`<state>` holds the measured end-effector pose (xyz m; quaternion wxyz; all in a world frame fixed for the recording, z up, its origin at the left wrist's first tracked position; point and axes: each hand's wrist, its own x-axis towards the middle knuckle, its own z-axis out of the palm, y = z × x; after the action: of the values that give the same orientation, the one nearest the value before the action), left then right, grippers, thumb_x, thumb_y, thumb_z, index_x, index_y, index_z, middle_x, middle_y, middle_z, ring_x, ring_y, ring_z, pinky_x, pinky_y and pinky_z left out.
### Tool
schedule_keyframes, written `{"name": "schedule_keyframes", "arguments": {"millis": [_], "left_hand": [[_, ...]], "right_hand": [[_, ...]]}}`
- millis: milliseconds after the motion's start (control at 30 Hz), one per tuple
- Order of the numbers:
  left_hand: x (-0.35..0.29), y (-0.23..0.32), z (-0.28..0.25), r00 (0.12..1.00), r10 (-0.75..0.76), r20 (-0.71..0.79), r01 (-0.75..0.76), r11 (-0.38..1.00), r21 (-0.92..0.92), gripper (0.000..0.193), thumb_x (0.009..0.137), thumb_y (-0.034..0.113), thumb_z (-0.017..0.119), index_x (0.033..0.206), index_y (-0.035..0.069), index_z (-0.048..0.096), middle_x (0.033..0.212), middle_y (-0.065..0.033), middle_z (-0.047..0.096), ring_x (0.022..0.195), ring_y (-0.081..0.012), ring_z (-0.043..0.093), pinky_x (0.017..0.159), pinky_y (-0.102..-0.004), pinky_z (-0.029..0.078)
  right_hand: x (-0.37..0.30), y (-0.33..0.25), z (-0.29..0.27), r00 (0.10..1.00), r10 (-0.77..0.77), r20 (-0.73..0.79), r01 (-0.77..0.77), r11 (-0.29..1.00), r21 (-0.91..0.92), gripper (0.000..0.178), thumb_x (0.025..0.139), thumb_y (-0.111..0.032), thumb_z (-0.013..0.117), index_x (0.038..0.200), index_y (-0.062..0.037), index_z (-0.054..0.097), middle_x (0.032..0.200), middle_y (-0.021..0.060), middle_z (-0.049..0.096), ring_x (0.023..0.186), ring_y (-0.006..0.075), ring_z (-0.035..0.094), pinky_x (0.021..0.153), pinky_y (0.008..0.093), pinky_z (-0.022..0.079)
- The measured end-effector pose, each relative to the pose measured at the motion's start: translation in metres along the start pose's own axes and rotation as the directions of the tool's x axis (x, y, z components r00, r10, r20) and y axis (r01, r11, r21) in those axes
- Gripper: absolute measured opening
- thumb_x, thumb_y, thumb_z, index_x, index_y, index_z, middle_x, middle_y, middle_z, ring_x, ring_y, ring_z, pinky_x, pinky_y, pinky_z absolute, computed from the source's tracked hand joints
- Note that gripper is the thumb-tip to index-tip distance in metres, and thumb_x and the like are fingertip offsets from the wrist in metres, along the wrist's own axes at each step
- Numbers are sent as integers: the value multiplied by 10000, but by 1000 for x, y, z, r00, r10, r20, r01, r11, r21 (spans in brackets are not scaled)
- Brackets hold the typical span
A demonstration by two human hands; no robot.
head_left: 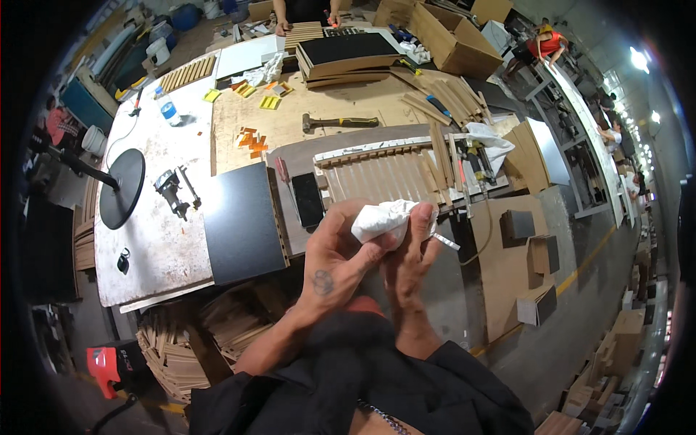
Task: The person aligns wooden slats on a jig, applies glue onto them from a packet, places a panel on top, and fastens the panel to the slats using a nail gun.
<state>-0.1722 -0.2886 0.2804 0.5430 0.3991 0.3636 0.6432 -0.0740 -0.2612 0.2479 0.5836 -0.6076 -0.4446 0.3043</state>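
While we pinch the crumpled white cloth (384, 219) between both hands above the bench edge, its long axis runs left to right. Our left hand (337, 257) closes thumb and fingers on its lower left end; our right hand (413, 250) curls over its right end. Just beyond lie a dark phone (307, 199) and a slatted wood panel (380, 174).

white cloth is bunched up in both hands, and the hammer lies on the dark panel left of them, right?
Not quite. Both the left hand and right hand grip the white cloth, but the head view shows the hammer lying farther back on the bare plywood sheet, not on the dark panel.
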Motion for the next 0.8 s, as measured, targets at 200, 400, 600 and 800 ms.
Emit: {"name": "schedule_keyframes", "arguments": {"millis": [200,400,600,800], "left_hand": [[2,1,-14,992,-123,-20,122,992,-14,398,907,55,721,1259,-12,547,1089,-65,652,954,-128,621,802,-277,530],[4,-19,-14,997,-57,-44,55,998,-41,480,877,155,773,1264,-18,547,1112,-78,644,981,-150,599,860,-296,500],[22,-37,-30,960,-271,66,275,960,-52,622,863,453,760,1223,-15,564,1122,-73,633,1012,-140,595,898,-295,475],[33,-25,-20,969,-243,-53,198,883,-425,345,920,264,738,1130,56,560,1009,-22,624,907,-89,594,793,-243,490]], "right_hand": [[4,-19,3,947,228,225,-309,836,454,451,1023,-449,520,949,-9,585,829,54,589,713,127,561,587,278,464],[18,-12,2,983,-40,182,-22,945,327,320,1069,-290,440,1037,6,559,828,55,612,758,123,570,647,277,468],[19,-24,9,862,-386,328,363,923,130,318,1083,-288,396,1106,2,525,902,120,682,803,161,639,739,289,507],[46,-50,-38,797,-33,603,-66,988,142,450,987,-227,636,1361,-28,484,1089,100,657,837,87,624,687,225,543]]}}
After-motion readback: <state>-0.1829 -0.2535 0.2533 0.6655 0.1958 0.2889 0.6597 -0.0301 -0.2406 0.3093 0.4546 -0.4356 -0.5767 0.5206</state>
